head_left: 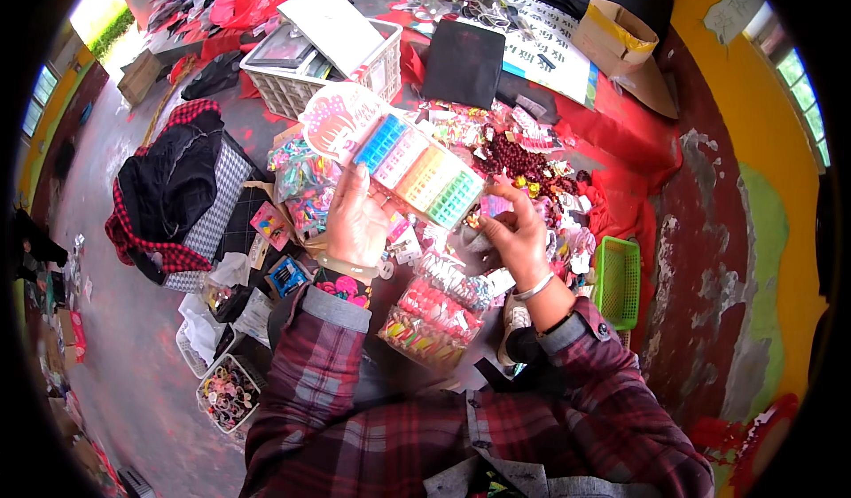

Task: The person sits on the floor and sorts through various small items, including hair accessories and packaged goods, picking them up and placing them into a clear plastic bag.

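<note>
A clear box of small hair clips [417, 168], in blue, pink, orange and green blocks with a cartoon header card, is tilted in front of me. My left hand [356, 223] grips its lower left side, thumb on the front. My right hand [519, 236] is at the box's right end, its thumb and index finger pinched together; whatever lies between them is too small to make out. Below the hands are clear packs of red, yellow and striped hair accessories [433, 316]. Bagged pastel accessories [310, 188] lie left of my left hand, and dark red beads [514, 156] lie beyond the box.
A white crate [297, 99] with flat boxes stands at the back, beside a black flat case [463, 63]. On the right is a green basket [618, 281]. To the left stand a cloth-lined checked bin [208, 219] and a small basket of hair ties [229, 392].
</note>
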Demonstrator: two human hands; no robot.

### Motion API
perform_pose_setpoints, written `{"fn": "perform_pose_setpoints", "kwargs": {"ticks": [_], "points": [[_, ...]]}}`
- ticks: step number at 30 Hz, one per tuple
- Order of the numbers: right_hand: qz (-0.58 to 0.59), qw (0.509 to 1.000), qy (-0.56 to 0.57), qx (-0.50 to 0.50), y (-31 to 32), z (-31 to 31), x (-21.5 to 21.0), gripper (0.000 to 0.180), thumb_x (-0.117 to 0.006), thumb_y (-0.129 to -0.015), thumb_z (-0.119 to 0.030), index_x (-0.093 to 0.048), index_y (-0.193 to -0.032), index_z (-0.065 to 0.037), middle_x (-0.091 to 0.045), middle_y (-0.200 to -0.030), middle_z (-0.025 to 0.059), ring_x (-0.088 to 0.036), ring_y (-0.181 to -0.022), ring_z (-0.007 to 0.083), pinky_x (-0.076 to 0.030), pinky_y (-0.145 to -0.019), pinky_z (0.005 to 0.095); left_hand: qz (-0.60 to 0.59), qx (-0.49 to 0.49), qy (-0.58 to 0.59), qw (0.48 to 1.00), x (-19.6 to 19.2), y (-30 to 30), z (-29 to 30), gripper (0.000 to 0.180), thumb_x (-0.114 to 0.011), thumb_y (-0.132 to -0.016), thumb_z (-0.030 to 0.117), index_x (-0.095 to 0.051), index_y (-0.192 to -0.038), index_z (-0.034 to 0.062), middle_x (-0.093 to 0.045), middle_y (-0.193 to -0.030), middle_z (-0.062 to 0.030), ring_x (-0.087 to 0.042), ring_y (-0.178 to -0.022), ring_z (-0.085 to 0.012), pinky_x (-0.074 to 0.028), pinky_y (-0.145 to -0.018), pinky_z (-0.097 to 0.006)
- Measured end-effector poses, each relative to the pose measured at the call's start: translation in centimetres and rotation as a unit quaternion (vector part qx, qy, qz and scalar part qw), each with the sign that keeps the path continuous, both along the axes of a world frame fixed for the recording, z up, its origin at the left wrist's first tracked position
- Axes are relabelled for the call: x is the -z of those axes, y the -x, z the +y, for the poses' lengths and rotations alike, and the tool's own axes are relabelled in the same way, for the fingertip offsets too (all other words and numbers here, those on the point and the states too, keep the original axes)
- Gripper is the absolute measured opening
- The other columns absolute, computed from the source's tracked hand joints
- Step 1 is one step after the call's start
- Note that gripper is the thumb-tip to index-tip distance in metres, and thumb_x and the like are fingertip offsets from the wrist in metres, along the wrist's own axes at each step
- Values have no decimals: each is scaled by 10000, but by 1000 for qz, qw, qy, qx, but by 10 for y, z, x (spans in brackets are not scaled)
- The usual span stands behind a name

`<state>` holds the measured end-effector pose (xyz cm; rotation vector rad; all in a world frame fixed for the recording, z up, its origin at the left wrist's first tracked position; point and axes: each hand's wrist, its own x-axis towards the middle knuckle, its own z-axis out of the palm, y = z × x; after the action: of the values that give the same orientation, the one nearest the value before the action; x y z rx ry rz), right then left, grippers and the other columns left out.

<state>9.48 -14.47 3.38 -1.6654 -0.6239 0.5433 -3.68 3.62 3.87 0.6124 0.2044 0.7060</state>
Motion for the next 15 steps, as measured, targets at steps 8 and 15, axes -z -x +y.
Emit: {"fn": "perform_pose_setpoints", "kwargs": {"ticks": [8, 15], "points": [[252, 938, -152, -182, -12, -8, -14, 537, -679, -789, -132, -447, -1261, -25, -576, -1102, 39, -508, -1051, 125, -377, -927, 297, -53, 11, -56, 997, -16, -6, -13, 515, -502, -913, 324, -383, -1305, 12, -459, -1306, -114, -422, -1220, -260, -295, -1047, -447], [102, 968, -156, -168, 3, -16, -29, 494, -688, -753, -26, -484, -1203, -36, -571, -1049, 8, -549, -932, 91, -463, -775, 243, -100, 74, -57, 991, -17, -8, -21, 611, -503, -888, 432, -333, -1351, 71, -447, -1314, -94, -416, -1221, -269, -297, -1039, -475]]}}
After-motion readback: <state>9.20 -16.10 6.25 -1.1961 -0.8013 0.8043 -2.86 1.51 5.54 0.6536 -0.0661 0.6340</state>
